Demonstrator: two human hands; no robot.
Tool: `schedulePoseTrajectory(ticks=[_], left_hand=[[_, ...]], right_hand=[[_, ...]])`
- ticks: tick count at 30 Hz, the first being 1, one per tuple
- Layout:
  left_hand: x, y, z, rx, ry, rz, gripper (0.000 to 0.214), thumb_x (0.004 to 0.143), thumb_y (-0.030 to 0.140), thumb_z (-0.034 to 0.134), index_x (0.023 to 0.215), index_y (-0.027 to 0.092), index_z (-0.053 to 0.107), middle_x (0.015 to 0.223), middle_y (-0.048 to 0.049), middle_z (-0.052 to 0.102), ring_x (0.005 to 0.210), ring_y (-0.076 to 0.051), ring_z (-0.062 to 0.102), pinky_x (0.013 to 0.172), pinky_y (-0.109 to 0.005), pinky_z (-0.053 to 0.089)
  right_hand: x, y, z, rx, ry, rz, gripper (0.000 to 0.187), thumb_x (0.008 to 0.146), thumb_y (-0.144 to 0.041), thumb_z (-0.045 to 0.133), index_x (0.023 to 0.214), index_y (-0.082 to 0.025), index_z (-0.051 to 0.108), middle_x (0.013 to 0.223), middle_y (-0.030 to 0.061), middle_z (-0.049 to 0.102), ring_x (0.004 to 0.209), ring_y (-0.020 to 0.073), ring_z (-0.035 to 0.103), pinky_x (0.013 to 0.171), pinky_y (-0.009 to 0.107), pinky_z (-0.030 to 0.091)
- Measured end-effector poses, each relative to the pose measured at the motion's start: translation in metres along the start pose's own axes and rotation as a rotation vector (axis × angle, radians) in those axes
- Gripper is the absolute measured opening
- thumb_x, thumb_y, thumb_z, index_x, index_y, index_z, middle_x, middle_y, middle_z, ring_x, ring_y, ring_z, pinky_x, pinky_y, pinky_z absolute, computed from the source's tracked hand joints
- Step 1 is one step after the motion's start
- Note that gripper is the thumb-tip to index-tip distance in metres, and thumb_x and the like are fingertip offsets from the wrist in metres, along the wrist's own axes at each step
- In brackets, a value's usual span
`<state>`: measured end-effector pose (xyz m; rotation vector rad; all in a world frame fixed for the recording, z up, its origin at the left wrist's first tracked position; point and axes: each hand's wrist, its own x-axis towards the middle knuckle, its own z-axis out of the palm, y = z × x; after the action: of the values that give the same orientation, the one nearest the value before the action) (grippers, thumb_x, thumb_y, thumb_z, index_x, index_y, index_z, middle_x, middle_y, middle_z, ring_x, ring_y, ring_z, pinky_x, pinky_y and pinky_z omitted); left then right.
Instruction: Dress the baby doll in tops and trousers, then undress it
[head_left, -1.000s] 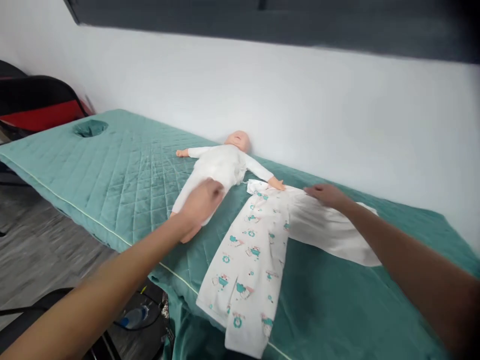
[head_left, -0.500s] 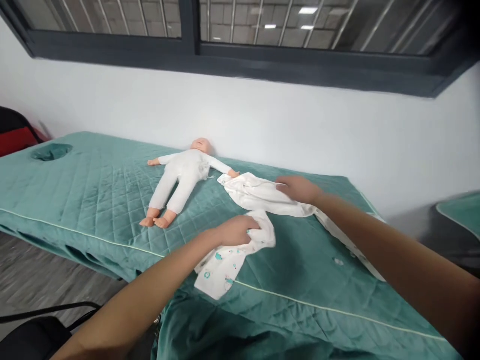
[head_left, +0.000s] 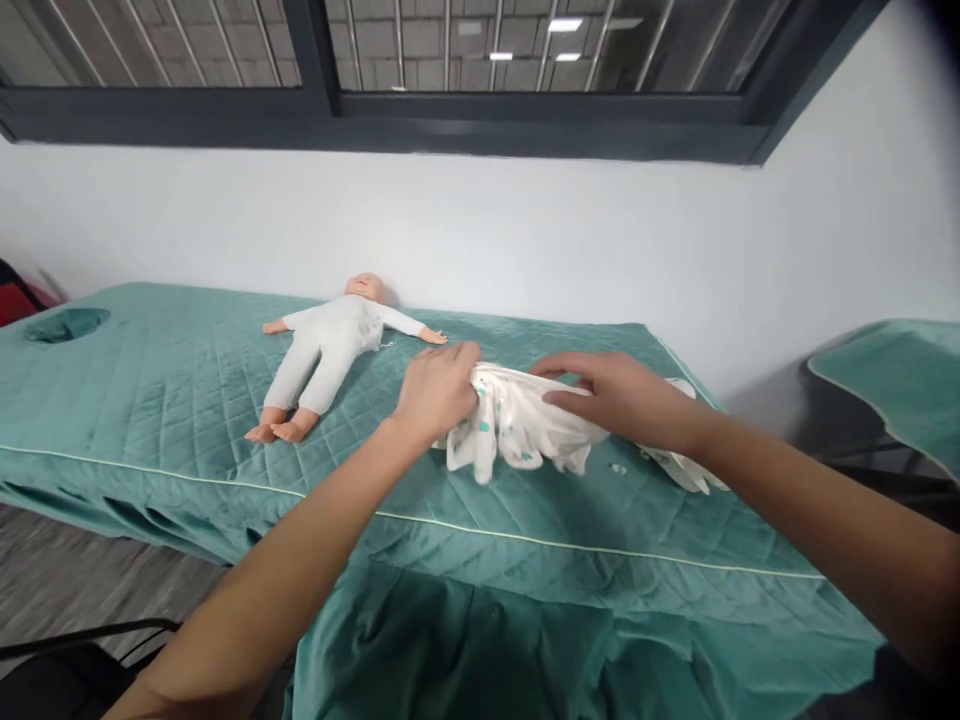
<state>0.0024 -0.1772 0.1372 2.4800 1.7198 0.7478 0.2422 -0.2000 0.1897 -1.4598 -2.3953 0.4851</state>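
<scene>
A white baby garment with teal prints (head_left: pixel 517 432) lies bunched on the teal quilted table (head_left: pixel 172 400). My left hand (head_left: pixel 437 390) is closed on its left end, lifting the cloth in folds. My right hand (head_left: pixel 611 395) rests on top of the bunched cloth, fingers extended and pressing it. A baby doll in a white suit (head_left: pixel 326 345) lies on its back to the left of the garment, arms spread, head by the wall. Neither hand touches the doll.
More white cloth (head_left: pixel 679 465) trails to the right under my right forearm. The table has a face hole (head_left: pixel 66 323) at the far left and a piped front edge. A second teal table (head_left: pixel 892 375) stands at right. A dark-framed window runs above the white wall.
My left hand has gone from the doll to the printed garment and gathered it up toward my right hand. The garment went from spread flat to bunched. The view shifted right.
</scene>
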Motion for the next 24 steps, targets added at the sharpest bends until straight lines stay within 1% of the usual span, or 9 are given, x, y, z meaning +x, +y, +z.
schedulePoseTrajectory(ticks=[3, 5, 8, 11, 14, 17, 20, 22, 24], left_hand=[[-0.005, 0.019, -0.016, -0.084, 0.115, -0.227, 0.03, 0.083, 0.013, 0.052, 0.113, 0.021, 0.056, 0.101, -0.0102, 0.071, 0.096, -0.03, 0.067, 0.086, -0.041, 0.047], [-0.013, 0.039, -0.019, -0.274, 0.197, -0.285, 0.031, 0.082, 0.012, 0.053, 0.112, 0.021, 0.053, 0.1, -0.0087, 0.07, 0.094, -0.028, 0.066, 0.086, -0.041, 0.048], [-0.032, 0.066, -0.013, -0.633, 0.254, -0.232, 0.035, 0.082, 0.013, 0.055, 0.115, 0.022, 0.051, 0.105, -0.0061, 0.067, 0.095, -0.022, 0.064, 0.089, -0.037, 0.051], [-0.056, 0.072, 0.001, -0.844, 0.214, -0.04, 0.049, 0.081, 0.018, 0.063, 0.128, 0.024, 0.048, 0.121, -0.0076, 0.062, 0.108, -0.021, 0.062, 0.096, -0.035, 0.052], [-0.078, 0.056, 0.014, -0.804, 0.145, 0.084, 0.07, 0.076, 0.029, 0.078, 0.139, 0.028, 0.046, 0.147, -0.0107, 0.047, 0.138, -0.029, 0.047, 0.116, -0.044, 0.042], [-0.1, 0.031, 0.026, -0.727, 0.121, -0.014, 0.085, 0.07, 0.037, 0.085, 0.143, 0.027, 0.043, 0.156, -0.0125, 0.039, 0.146, -0.032, 0.039, 0.123, -0.049, 0.035], [-0.126, 0.008, 0.033, -0.702, 0.219, -0.254, 0.064, 0.075, 0.027, 0.076, 0.134, 0.022, 0.051, 0.14, -0.0126, 0.056, 0.131, -0.03, 0.055, 0.117, -0.045, 0.042], [-0.147, -0.006, 0.036, -0.682, 0.286, -0.407, 0.045, 0.078, 0.023, 0.067, 0.122, 0.021, 0.058, 0.125, -0.0097, 0.066, 0.116, -0.027, 0.063, 0.109, -0.042, 0.048], [-0.17, -0.023, 0.036, -0.657, 0.341, -0.529, 0.036, 0.079, 0.023, 0.063, 0.115, 0.02, 0.062, 0.119, -0.008, 0.07, 0.111, -0.026, 0.065, 0.106, -0.04, 0.05]], right_hand=[[-0.021, 0.012, 0.015, 0.108, 0.029, 0.203, 0.063, 0.082, -0.05, 0.068, 0.142, -0.038, 0.054, 0.134, 0.0027, 0.068, 0.09, 0.0276, 0.07, 0.086, 0.044, 0.055], [-0.03, 0.013, 0.032, 0.244, 0.011, 0.29, 0.077, 0.081, -0.056, 0.069, 0.15, -0.036, 0.043, 0.137, 0.0061, 0.066, 0.095, 0.03, 0.071, 0.087, 0.046, 0.057], [-0.037, 0.004, 0.06, 0.544, -0.045, 0.252, 0.079, 0.081, -0.053, 0.069, 0.153, -0.035, 0.041, 0.139, 0.0068, 0.065, 0.117, 0.0356, 0.066, 0.09, 0.049, 0.059], [-0.037, -0.004, 0.081, 0.807, -0.061, 0.114, 0.067, 0.084, -0.049, 0.068, 0.148, -0.039, 0.049, 0.145, 0.003, 0.061, 0.132, 0.037, 0.058, 0.097, 0.052, 0.058], [-0.03, -0.008, 0.095, 1.037, -0.046, 0.067, 0.055, 0.089, -0.048, 0.063, 0.143, -0.046, 0.053, 0.149, -0.001, 0.058, 0.137, 0.0326, 0.054, 0.104, 0.05, 0.055], [-0.023, -0.015, 0.108, 1.079, -0.1, 0.065, 0.055, 0.084, -0.05, 0.068, 0.138, -0.047, 0.057, 0.149, -0.0012, 0.057, 0.139, 0.031, 0.053, 0.108, 0.048, 0.052], [-0.022, -0.034, 0.119, 0.963, -0.319, -0.025, 0.056, 0.087, -0.052, 0.066, 0.141, -0.04, 0.057, 0.147, 0.0025, 0.059, 0.138, 0.0312, 0.054, 0.115, 0.052, 0.044], [-0.024, -0.05, 0.123, 0.881, -0.494, -0.121, 0.06, 0.091, -0.053, 0.063, 0.148, -0.037, 0.05, 0.147, 0.0044, 0.059, 0.132, 0.0315, 0.059, 0.112, 0.054, 0.046], [-0.023, -0.064, 0.123, 0.838, -0.584, -0.23, 0.063, 0.088, -0.055, 0.067, 0.147, -0.039, 0.053, 0.145, 0.0038, 0.061, 0.13, 0.032, 0.06, 0.109, 0.052, 0.049]])
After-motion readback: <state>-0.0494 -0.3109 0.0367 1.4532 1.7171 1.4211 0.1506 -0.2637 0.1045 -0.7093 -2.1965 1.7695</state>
